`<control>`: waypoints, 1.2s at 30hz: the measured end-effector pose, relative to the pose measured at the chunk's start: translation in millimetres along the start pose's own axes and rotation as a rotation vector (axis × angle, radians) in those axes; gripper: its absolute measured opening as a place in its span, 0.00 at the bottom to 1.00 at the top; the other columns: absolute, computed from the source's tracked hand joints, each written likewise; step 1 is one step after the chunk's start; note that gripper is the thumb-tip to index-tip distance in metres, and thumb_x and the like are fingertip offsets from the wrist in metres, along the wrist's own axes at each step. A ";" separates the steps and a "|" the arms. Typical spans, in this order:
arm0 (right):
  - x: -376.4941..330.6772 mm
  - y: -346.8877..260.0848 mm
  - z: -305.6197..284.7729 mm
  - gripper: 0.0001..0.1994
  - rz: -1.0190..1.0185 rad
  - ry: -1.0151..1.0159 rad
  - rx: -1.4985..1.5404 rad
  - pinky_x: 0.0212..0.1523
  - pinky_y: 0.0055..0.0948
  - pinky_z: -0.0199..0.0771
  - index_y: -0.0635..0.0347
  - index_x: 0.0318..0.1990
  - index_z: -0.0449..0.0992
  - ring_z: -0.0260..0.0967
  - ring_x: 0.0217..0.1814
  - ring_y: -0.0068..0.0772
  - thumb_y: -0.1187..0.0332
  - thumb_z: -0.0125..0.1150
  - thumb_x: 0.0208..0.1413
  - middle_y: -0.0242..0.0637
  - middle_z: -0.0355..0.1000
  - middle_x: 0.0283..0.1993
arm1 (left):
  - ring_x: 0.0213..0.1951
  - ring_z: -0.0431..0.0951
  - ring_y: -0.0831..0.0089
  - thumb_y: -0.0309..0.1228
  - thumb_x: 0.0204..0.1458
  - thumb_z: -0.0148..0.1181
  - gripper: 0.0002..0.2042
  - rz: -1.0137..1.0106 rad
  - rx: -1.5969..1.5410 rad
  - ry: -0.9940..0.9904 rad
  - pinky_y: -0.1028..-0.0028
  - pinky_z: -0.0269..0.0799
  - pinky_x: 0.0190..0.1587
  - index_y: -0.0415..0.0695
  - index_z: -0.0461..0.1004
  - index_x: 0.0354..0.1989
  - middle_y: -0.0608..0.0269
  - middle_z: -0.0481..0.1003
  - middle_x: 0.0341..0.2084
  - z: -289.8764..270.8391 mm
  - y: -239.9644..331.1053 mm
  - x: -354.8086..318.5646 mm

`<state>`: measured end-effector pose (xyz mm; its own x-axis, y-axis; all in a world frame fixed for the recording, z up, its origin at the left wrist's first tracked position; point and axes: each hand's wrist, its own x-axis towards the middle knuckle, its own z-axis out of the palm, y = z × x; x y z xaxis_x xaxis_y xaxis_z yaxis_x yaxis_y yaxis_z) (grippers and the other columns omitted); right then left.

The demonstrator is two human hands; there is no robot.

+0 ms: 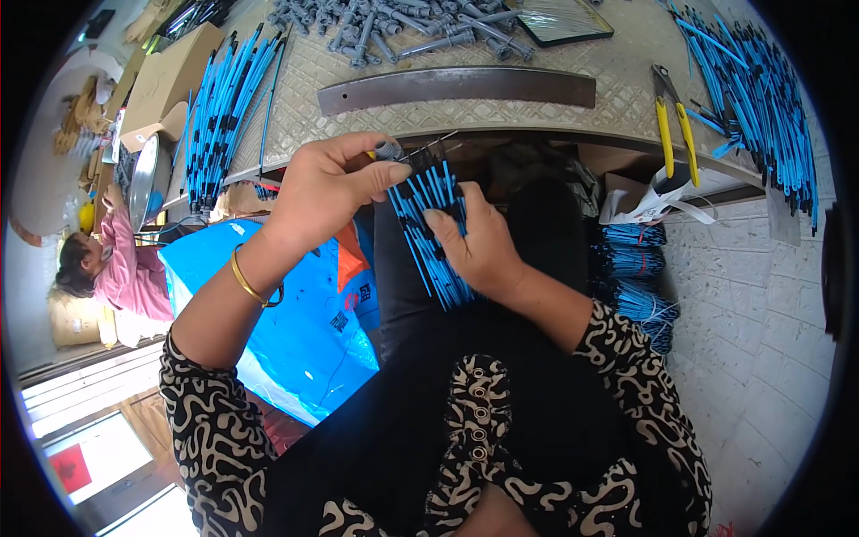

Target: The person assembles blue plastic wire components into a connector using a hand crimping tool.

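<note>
Over my lap, my right hand (474, 237) is closed round a bundle of thin blue rods with black sections (419, 234), its thumb lying across them. The rods slant, their upper ends just below the table edge. At those upper ends, my left hand (331, 188) pinches a small grey plastic fitting (386, 149) between thumb and bent fingers. Thin dark metal tips (436, 143) stick out beside the fitting. Whether the fitting sits on one of the rods is hidden by my left thumb.
Ahead, the table (286, 98) bears a curved metal strip (456, 87), a heap of grey plastic fittings (429, 22) and yellow-handled pliers (676, 125). More blue rods lie at left (228, 116) and right (761, 98). A blue sack (268, 304) is at my left; beyond is another person (125, 259).
</note>
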<state>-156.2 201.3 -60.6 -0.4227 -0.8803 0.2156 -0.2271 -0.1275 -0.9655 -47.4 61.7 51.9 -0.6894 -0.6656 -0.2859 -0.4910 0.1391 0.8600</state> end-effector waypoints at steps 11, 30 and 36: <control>28.7 26.4 -26.4 0.24 0.129 -0.625 0.337 0.47 0.25 0.67 0.65 0.54 0.59 0.69 0.43 0.24 0.53 0.44 0.60 0.36 0.71 0.39 | 0.23 0.68 0.87 0.25 0.47 0.61 0.15 0.195 -0.087 -0.313 0.86 0.64 0.25 0.39 0.72 0.44 0.70 0.72 0.22 -12.5 -4.0 8.8; 12.7 -22.1 -47.5 0.23 0.121 -0.381 0.026 0.36 0.31 0.66 0.66 0.40 0.62 0.67 0.32 0.34 0.49 0.45 0.58 0.43 0.68 0.29 | 0.27 0.68 0.89 0.21 0.48 0.60 0.11 0.278 -0.069 -0.284 0.86 0.65 0.29 0.38 0.72 0.40 0.73 0.72 0.25 -0.8 22.0 9.4; 18.6 4.8 -61.6 0.26 0.204 -0.583 0.410 0.44 0.26 0.65 0.65 0.47 0.63 0.65 0.41 0.26 0.47 0.45 0.58 0.37 0.68 0.37 | 0.29 0.69 0.88 0.20 0.48 0.59 0.13 0.348 -0.041 -0.479 0.87 0.66 0.31 0.36 0.71 0.43 0.71 0.72 0.29 4.9 18.5 24.6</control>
<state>-219.2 212.5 -52.2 0.1388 -0.9900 0.0237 0.2005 0.0047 -0.9797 -76.1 51.5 58.7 -0.9744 -0.1796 -0.1351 -0.1787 0.2547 0.9504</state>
